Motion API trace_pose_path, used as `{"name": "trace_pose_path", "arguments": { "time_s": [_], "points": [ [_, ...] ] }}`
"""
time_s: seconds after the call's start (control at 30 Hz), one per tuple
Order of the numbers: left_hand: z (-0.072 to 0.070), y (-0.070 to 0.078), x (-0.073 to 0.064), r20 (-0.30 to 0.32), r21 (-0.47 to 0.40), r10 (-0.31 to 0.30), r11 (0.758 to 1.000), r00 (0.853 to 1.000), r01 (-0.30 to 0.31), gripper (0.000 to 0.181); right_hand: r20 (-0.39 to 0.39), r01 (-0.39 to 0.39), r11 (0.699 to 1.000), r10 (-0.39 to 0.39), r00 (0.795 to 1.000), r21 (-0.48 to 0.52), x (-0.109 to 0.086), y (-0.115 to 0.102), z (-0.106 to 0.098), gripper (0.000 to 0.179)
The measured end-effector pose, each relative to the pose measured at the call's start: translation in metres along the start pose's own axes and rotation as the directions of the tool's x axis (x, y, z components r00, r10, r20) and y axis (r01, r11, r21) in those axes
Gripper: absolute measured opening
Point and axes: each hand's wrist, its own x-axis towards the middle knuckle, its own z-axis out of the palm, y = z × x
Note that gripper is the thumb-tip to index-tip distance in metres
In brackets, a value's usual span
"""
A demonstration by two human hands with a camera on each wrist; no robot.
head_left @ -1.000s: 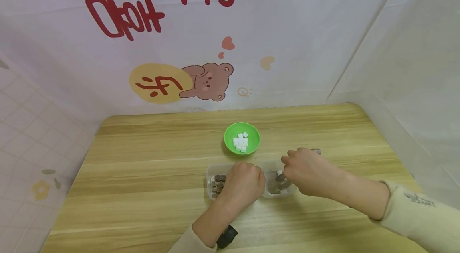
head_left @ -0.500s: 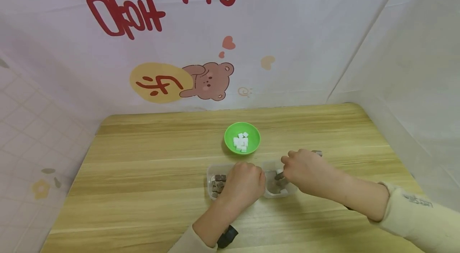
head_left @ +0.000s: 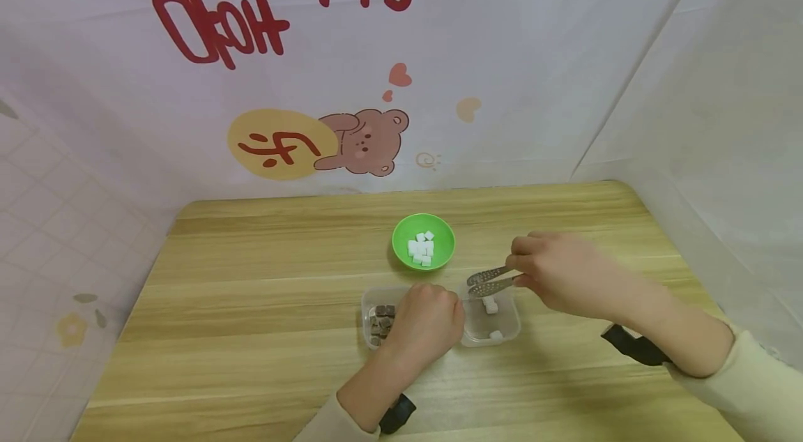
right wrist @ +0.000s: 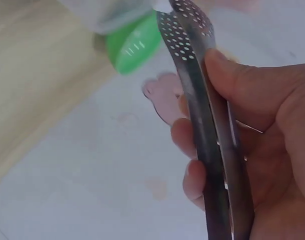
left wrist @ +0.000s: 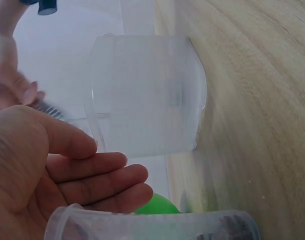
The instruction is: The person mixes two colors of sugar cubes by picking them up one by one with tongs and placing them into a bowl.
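My right hand [head_left: 558, 271] grips metal tongs [right wrist: 207, 110] with perforated tips. Their two arms stand apart in the head view, above the far side of the right clear plastic container [head_left: 519, 327]. Small white cubes [head_left: 491, 307] lie in that container, and a white bit [right wrist: 162, 5] shows by the tong tips in the right wrist view. My left hand [head_left: 428, 313] stays between the two containers, thumb and index finger pinching the right container's near rim [left wrist: 92, 95] in the left wrist view. The left container [head_left: 364, 316] holds several dark brown cubes [head_left: 385, 311], partly hidden by my left hand.
A green bowl [head_left: 445, 236] with several white cubes stands behind the containers. The wooden table [head_left: 270, 302] backs onto a white cloth wall [head_left: 533, 44] with red characters and a cartoon bear. Black straps [head_left: 396, 414] sit at both wrists.
My right hand has lifted the tongs up out of the right container, their arms now showing apart, and the cubes inside are uncovered. My left hand has stayed in place.
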Motion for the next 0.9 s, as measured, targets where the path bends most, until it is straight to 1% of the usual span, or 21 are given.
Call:
{"name": "trace_pose_path", "arguments": {
  "time_s": [0.13, 0.23, 0.37, 0.47, 0.53, 0.6, 0.73, 0.8, 0.9],
  "points": [
    [-0.001, 0.000, 0.000, -0.004, -0.002, 0.008, 1.000, 1.000, -0.008, 0.049, -0.110, -0.047, 0.997, 0.054, 0.993, 0.065, 0.006, 0.008, -0.007, 0.028],
    [-0.001, 0.000, -0.001, -0.012, 0.001, 0.014, 1.000, 1.000, -0.014, 0.048, -0.179, -0.067, 0.995, 0.079, 0.981, 0.073, 0.013, 0.015, -0.005, 0.029],
    [-0.001, -0.001, -0.001, -0.007, 0.024, 0.026, 0.999, 1.000, -0.026, 0.046, -0.254, -0.092, 0.990, 0.116, 0.960, 0.106, 0.024, 0.021, 0.009, 0.025],
    [0.000, 0.000, -0.001, 0.007, 0.033, 0.029, 0.999, 1.000, -0.029, 0.047, -0.288, -0.122, 0.981, 0.161, 0.944, 0.149, 0.029, 0.024, 0.025, 0.023],
    [-0.001, 0.000, -0.001, 0.017, 0.027, 0.025, 0.999, 1.000, -0.026, 0.048, -0.290, -0.148, 0.973, 0.196, 0.937, 0.178, 0.031, 0.026, 0.035, 0.024],
    [0.000, 0.000, -0.001, 0.019, 0.025, 0.024, 0.999, 1.000, -0.025, 0.049, -0.276, -0.175, 0.964, 0.227, 0.934, 0.202, 0.033, 0.028, 0.042, 0.025],
    [0.000, 0.001, -0.001, 0.024, 0.016, 0.014, 1.000, 1.000, -0.014, 0.049, -0.232, -0.222, 0.948, 0.275, 0.933, 0.230, 0.031, 0.029, 0.047, 0.027],
    [0.000, 0.001, -0.001, 0.025, 0.020, 0.012, 1.000, 1.000, -0.013, 0.049, -0.215, -0.235, 0.946, 0.283, 0.935, 0.224, 0.028, 0.030, 0.047, 0.029],
    [0.000, 0.000, -0.001, 0.022, 0.027, 0.016, 0.999, 1.000, -0.016, 0.049, -0.208, -0.229, 0.953, 0.269, 0.940, 0.197, 0.023, 0.030, 0.045, 0.030]
  ]
}}
